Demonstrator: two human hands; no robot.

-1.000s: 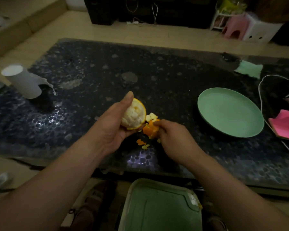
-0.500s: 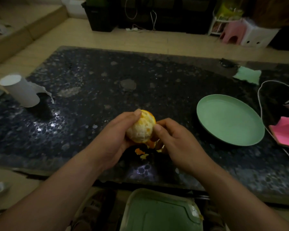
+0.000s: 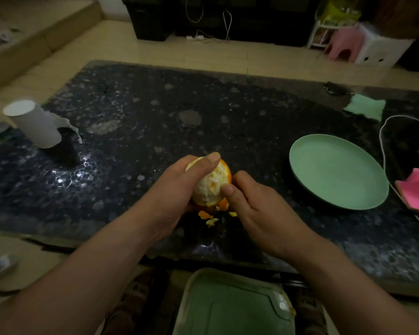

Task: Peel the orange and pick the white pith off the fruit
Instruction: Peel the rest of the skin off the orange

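Orange (image 3: pixel 211 184) held above table (image 3: pixel 131 131) edge, mostly peeled; pith (image 3: pixel 203 197) covers near side, rind (image 3: pixel 226 171) left on far rim. L hand (image 3: pixel 172 197) wraps it, R hand (image 3: pixel 254 213) pinches rind edge. Scraps (image 3: pixel 207 217) below. Pith-picking prob ahead.

Probably a dim home living room: low dark pebble-patterned glass table (image 3: pixel 136 112), beige tiled floor (image 3: pixel 121 44), small pink plastic stool (image 3: pixel 341 44).

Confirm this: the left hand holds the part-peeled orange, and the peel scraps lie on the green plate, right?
Not the green plate. In the head view the peel scraps lie on the table below the orange; the left hand does hold it.
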